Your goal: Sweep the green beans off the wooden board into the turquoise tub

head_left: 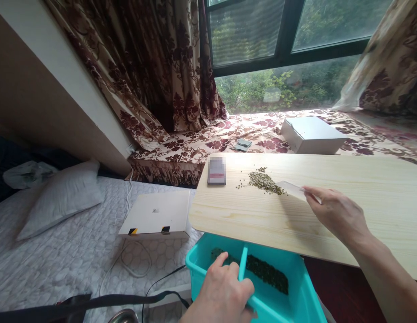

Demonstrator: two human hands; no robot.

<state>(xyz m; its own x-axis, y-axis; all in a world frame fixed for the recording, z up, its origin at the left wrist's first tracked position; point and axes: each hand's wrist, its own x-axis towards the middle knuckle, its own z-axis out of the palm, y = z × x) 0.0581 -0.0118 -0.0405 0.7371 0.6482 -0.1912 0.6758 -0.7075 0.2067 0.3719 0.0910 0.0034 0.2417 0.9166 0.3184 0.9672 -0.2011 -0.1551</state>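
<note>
My right hand (pixel 339 215) pinches a thin translucent plastic card (pixel 292 189) above the wooden tabletop (pixel 379 193). The card's far edge is at a loose pile of small greenish-brown beans or seeds (pixel 265 181), with stray ones scattered to the left. Below the table's front edge stands a teal plastic bin (pixel 304 287), parted by a divider (pixel 243 260). Dark green small pieces (pixel 267 272) lie in both of its compartments. My left hand (pixel 225 287) is over the bin with its fingers curled at the divider, the index finger reaching into the left compartment.
A small blurred-out box (pixel 217 171) lies at the table's left end. A white flat box (pixel 157 213) and cables rest on the quilted bed (pixel 76 251). On the window seat are a white box (pixel 312 134) and a folded grey-green cloth (pixel 242 144). A dark strap crosses the lower left.
</note>
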